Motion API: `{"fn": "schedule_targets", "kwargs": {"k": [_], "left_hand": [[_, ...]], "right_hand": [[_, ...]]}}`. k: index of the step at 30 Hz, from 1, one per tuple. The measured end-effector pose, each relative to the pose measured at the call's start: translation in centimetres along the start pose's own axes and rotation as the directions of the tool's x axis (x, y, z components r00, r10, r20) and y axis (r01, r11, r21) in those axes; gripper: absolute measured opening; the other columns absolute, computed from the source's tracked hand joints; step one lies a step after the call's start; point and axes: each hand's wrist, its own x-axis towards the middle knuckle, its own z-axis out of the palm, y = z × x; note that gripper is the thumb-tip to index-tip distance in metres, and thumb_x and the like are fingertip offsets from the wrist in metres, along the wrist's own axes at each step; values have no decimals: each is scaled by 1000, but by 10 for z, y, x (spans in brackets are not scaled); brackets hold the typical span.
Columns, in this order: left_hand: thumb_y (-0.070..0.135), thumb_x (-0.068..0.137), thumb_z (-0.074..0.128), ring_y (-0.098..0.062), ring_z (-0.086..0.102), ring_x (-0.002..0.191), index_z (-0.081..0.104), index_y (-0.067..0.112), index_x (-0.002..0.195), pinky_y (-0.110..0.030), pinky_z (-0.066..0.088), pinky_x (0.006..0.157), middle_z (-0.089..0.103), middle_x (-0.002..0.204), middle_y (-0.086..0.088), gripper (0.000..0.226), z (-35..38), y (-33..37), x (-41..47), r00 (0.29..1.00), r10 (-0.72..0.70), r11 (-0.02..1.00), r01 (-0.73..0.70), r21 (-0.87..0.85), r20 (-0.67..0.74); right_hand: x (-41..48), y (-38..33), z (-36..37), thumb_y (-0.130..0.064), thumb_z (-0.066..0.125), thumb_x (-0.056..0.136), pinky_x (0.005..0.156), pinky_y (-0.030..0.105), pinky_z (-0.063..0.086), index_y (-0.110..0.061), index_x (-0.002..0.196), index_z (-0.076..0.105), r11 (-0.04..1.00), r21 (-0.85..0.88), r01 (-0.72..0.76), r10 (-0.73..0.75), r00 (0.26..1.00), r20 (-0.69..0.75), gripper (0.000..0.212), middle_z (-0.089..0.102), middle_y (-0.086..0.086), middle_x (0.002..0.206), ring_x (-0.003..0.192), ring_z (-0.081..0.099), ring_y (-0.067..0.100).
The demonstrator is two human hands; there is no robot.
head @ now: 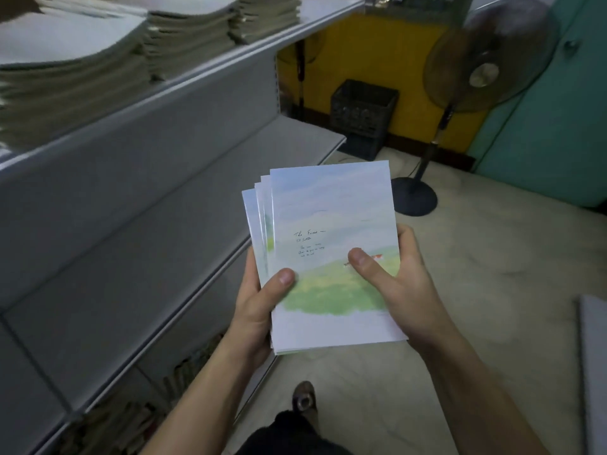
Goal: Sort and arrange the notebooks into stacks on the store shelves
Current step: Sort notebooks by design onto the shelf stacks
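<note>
Several notebooks [331, 257] sit fanned out between both hands, right in front of the body. The top cover is a watercolour sky over a green field. There are a few lines of dark handwriting-style text mid-cover, just above the thumbs, but it's too small and blurry to read, so no brand I can make out. Left hand [259, 310] grips the lower left edge, thumb pressed on the cover and fingers curled underneath. The right hand [404, 290] grips the right edge the same way, thumb lying on the green patch. Up and left of the hands, stacks of notebooks [75, 77] with pale covers rest on the top shelf [203, 73]. Beyond the right hand, a pedestal fan [473, 70] and a dark crate [361, 110] stand on the floor [492, 274].
</note>
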Motion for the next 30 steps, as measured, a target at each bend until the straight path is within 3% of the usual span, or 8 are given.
{"fn": "schedule_targets", "kwargs": {"k": [5, 8, 12, 16, 20, 24, 28, 30], "left_hand": [[44, 69, 92, -46, 56, 131, 39, 21, 153, -61, 53, 98, 56, 147, -18, 102, 5, -9, 70, 1000, -24, 1000, 24, -7, 8], [47, 72, 90, -44, 57, 131, 42, 26, 150, -60, 53, 100, 56, 148, -16, 94, 10, -6, 105, 1000, -9, 1000, 9, -25, 2], [49, 74, 88, -43, 58, 131, 41, 22, 150, -58, 53, 101, 56, 147, -16, 93, 11, -3, 140, 999, 18, 1000, -18, 4, -43], [51, 73, 88, -46, 58, 129, 45, 25, 147, -63, 52, 100, 58, 146, -16, 90, 4, -4, 161, 978, 110, 994, -106, 31, -175], [56, 69, 89, -43, 62, 126, 41, 22, 149, -60, 55, 96, 61, 142, -14, 99, 3, -7, 179, 933, 155, 988, -144, 56, -326], [57, 61, 93, -36, 68, 118, 46, 25, 145, -48, 60, 85, 66, 137, -11, 101, 12, -13, 183, 844, 215, 974, -221, 47, -491], [37, 77, 82, -46, 61, 125, 40, 23, 151, -67, 53, 95, 60, 143, -16, 86, 18, -23, 188, 747, 301, 948, -301, 103, -592], [34, 78, 78, -44, 62, 124, 40, 24, 151, -67, 52, 96, 61, 142, -15, 83, 21, -29, 184, 691, 330, 937, -324, 131, -643]], "right_hand": [[61, 2, -25, -29, 67, 92, 77, 23, 55, -26, 124, 49, 999, -45, -18, 17, 999, -28, 38, 70, -10, 113, 100, 70, 6], [95, -3, -35, -38, 67, 86, 77, 19, 54, -25, 122, 50, 995, -97, 13, -16, 1000, -25, 41, 69, -11, 113, 101, 68, 5], [135, -3, -41, -33, 75, 80, 82, 33, 58, -20, 115, 58, 988, -124, 92, -99, 994, -51, 41, 71, -8, 109, 104, 68, 12], [178, 1, -40, -15, 83, 79, 71, 29, 59, -39, 112, 65, 970, -173, 171, -176, 984, -11, 45, 72, -8, 108, 99, 70, 12], [224, 3, -38, -10, 82, 81, 64, 27, 59, -24, 113, 67, 969, -161, 190, -170, 977, 130, 38, 74, -7, 103, 94, 71, 12], [266, 1, -41, -6, 78, 83, 70, 31, 59, -17, 108, 69, 970, -147, 196, -152, 953, 263, 29, 76, -4, 99, 91, 72, 14], [304, -2, -43, -3, 75, 86, 85, 47, 59, -14, 107, 64, 979, -110, 173, -114, 904, 412, 27, 78, -2, 96, 90, 74, 21], [313, 2, -39, -4, 74, 87, 85, 54, 57, -16, 108, 62, 978, -103, 181, -109, 866, 489, 27, 78, -1, 95, 89, 74, 24]]}}
